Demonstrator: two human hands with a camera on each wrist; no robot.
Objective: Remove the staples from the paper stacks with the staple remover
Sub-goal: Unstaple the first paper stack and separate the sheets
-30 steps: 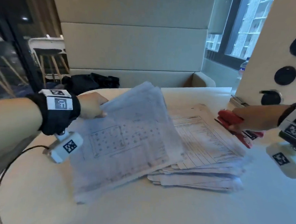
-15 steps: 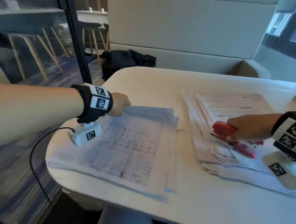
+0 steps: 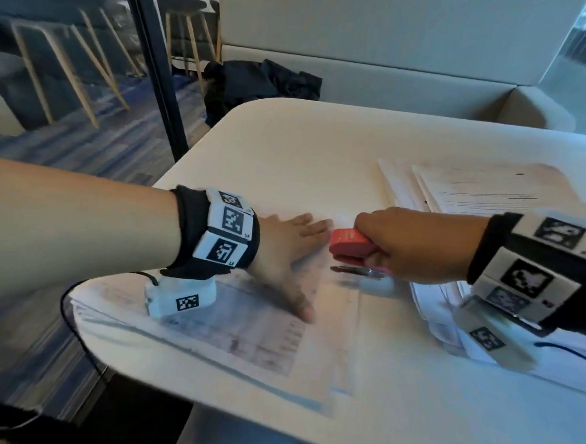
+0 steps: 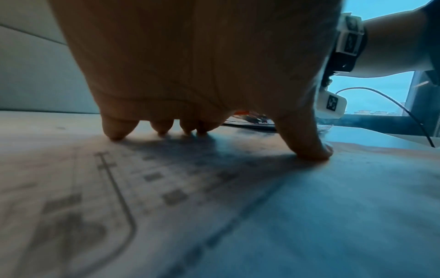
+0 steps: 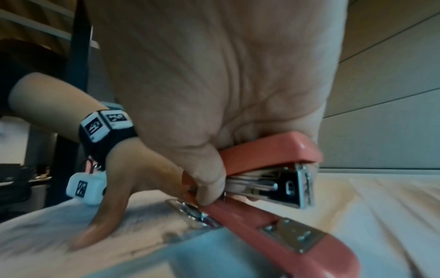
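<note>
A printed paper stack (image 3: 243, 335) lies at the table's near left corner. My left hand (image 3: 293, 252) lies spread on it, straight fingertips (image 4: 161, 131) and thumb pressing the top sheet (image 4: 166, 188). My right hand (image 3: 410, 249) grips the red staple remover (image 3: 350, 244), which is built like a stapler, and its tip is just right of my left fingers. In the right wrist view its red top arm (image 5: 273, 150) and lower arm (image 5: 309, 244) stand apart over the paper, with my thumb (image 5: 209, 184) curled on its side. No staple is visible.
A second pile of papers (image 3: 475, 191) lies on the white table (image 3: 306, 143) to the right, behind my right wrist. Black clothing (image 3: 259, 82) sits on the bench beyond the table. A glass partition and a drop to the floor are on the left.
The stack that my left hand carried now lies flat at the left, and that hand has spread on top. My right hand has brought the red tool left from the other pile.
</note>
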